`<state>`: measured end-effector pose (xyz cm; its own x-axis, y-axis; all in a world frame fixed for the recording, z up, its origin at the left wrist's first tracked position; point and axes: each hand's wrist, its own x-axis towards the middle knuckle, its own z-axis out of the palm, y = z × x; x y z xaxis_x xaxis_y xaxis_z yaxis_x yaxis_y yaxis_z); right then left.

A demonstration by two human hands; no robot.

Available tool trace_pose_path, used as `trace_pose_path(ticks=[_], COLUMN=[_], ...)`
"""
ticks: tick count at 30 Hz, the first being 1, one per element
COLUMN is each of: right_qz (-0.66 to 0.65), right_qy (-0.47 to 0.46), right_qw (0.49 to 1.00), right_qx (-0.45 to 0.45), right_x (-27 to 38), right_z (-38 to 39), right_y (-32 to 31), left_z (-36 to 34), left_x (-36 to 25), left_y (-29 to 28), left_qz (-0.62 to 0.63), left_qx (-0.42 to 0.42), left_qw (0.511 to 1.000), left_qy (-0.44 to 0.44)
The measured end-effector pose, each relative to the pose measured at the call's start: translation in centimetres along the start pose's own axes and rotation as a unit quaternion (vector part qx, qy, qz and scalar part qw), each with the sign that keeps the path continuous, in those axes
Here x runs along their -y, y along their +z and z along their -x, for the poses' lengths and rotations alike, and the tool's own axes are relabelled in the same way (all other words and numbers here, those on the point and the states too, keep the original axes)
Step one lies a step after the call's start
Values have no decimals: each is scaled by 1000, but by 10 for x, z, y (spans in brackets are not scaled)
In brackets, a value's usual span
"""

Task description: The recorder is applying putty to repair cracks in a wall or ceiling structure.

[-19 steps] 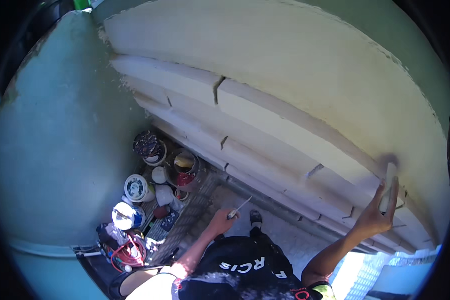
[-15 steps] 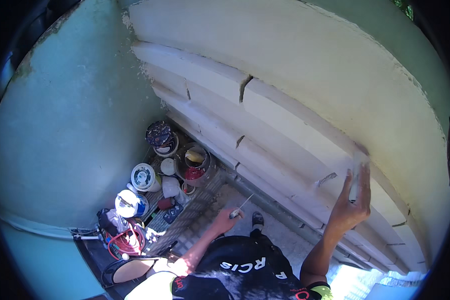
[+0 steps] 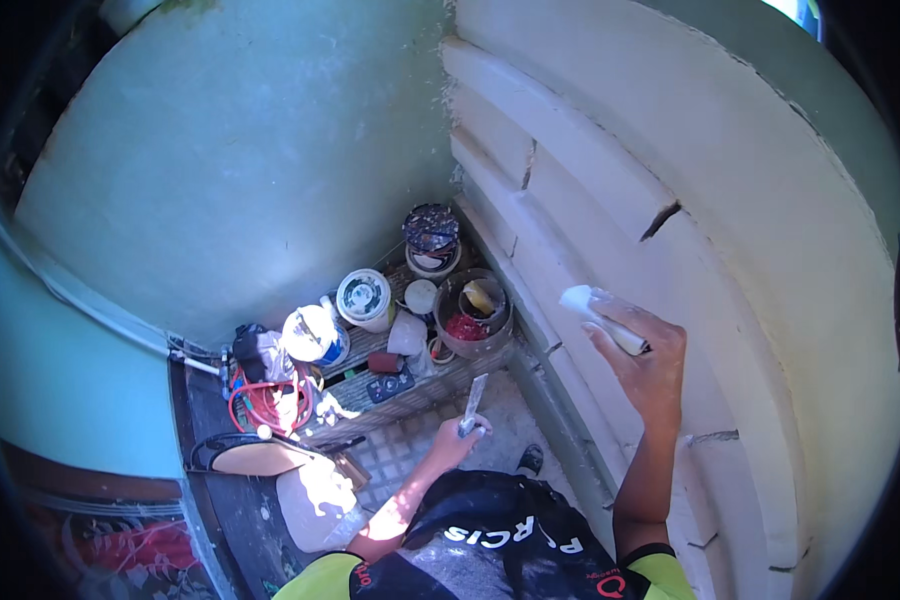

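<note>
My left hand [image 3: 454,446], low in the middle, is closed around the handle of a putty knife [image 3: 477,396]. Its narrow pale blade points up and away from me. On the right, my raised right hand [image 3: 652,362] grips a long whitish tool [image 3: 602,314] between thumb and fingers. That tool has a white, rounded far end and a dark near end; its exact kind is unclear. Behind it rises a stepped cream wall [image 3: 610,215] with long ledges. A dark crack [image 3: 660,221] crosses one ledge, with thinner cracks elsewhere. I cannot see the tool touching the wall.
Against the green wall [image 3: 270,180], a slatted platform carries a white-lidded bucket [image 3: 365,298], a sunlit bucket [image 3: 315,333], a dark-splattered bucket [image 3: 431,235] and a large tub [image 3: 488,340]. A red hose [image 3: 260,405] lies coiled at left, near a pale sack-like bundle [image 3: 315,505].
My view has swung left, showing more of the green wall. The right hand and its whitish tool have come away from the ledge. The left hand's knife now points more upright.
</note>
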<state>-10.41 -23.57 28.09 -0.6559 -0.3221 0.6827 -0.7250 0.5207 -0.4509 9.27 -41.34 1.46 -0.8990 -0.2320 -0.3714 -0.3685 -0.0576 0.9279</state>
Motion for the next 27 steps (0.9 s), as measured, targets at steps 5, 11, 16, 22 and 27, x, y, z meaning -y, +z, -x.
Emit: trace_pose_path(ticks=[5, 11, 16, 22, 27], right_qz=[58, -51, -45, -111, -62], right_qy=[-13, 17, 84, 110, 39], right_qw=[981, 994, 991, 966, 997], right_qx=[-184, 95, 91, 209, -29], right_x=[-10, -45, -89, -123, -124], right_z=[-2, 36, 64, 52, 40], right_y=[13, 49, 108, 166, 169], left_z=[19, 36, 55, 73, 83], left_x=[13, 33, 35, 39, 49], left_y=[-6, -1, 15, 41, 62], left_qz=[73, 101, 116, 136, 171], left_qx=[-79, -154, -225, -280, -317], left_qw=[994, 983, 967, 949, 932], left_qy=[10, -5, -18, -39, -40])
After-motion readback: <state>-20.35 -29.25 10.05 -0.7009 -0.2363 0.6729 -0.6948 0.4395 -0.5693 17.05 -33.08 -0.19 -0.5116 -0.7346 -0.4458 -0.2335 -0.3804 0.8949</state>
